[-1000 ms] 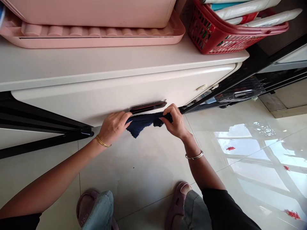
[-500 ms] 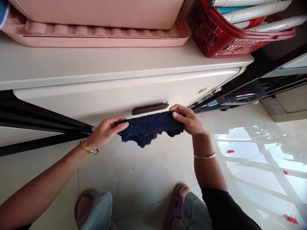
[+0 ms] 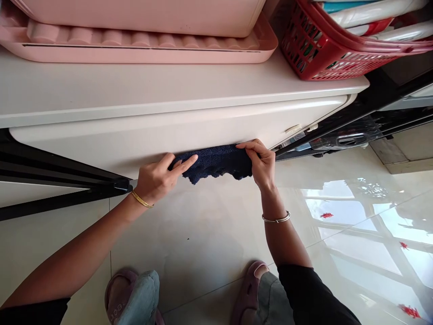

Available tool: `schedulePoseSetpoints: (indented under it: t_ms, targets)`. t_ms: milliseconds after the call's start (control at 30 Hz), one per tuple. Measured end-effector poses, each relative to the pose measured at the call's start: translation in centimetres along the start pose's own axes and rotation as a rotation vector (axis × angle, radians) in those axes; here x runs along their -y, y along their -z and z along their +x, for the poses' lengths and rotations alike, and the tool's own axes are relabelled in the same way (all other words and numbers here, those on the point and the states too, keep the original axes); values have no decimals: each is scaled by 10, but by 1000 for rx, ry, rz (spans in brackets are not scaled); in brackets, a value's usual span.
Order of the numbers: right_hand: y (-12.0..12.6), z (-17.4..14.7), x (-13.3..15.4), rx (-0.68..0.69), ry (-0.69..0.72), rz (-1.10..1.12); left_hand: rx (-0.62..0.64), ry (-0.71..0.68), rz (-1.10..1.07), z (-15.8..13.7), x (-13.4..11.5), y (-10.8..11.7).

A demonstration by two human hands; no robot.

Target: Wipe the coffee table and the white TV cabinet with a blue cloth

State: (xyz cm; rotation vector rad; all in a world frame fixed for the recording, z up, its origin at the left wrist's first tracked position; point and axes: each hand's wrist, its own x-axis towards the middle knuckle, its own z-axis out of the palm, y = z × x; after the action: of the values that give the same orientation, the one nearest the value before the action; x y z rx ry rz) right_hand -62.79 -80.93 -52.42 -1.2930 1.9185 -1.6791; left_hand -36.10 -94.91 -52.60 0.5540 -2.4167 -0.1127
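Observation:
A dark navy, fluffy cloth (image 3: 216,163) hangs between my two hands, close against the white cabinet door (image 3: 142,140). My left hand (image 3: 158,177) grips its left end, with the index finger stretched along the cloth's face. At the right end, my right hand (image 3: 261,160) pinches the upper corner between thumb and fingers. The cloth covers the dark door handle, which is hidden behind it. Its lower edge is wavy and hangs loose above the floor.
On the cabinet top (image 3: 135,85) stand a pink container on a ridged pink base (image 3: 152,54) and a red plastic basket (image 3: 324,54) holding wrapped packages. Black frame bars (image 3: 67,194) flank the cabinet. Below lies a glossy tiled floor (image 3: 209,234), with my feet in purple slippers (image 3: 248,284).
Both hands have carried the cloth up and forward to the cabinet door, over the handle that showed before. My left index finger has extended across the cloth.

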Motion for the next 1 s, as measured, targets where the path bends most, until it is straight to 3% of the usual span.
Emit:
schedulePoseSetpoints:
  t_ms: [233, 433, 633, 733, 800, 900, 1000]
  targets:
    - [4, -2, -4, 9, 222, -299, 129, 64, 6, 0, -6, 5]
    - [8, -2, -17, 62, 252, -338, 198, 143, -31, -2, -18, 2]
    - [6, -2, -30, 95, 82, -78, 46, 146, -271, -5, -15, -7]
    - [5, -2, -33, 44, -50, 86, -38, 191, -444, -8, -11, -10]
    - [4, -2, -32, 4, -123, 147, -69, 195, -447, -10, -10, -13]
    - [5, -2, -30, 3, -135, 177, -49, 171, -376, -13, -8, -15]
    - [10, -2, -30, 49, -74, 112, 54, 240, -456, -16, -7, -10]
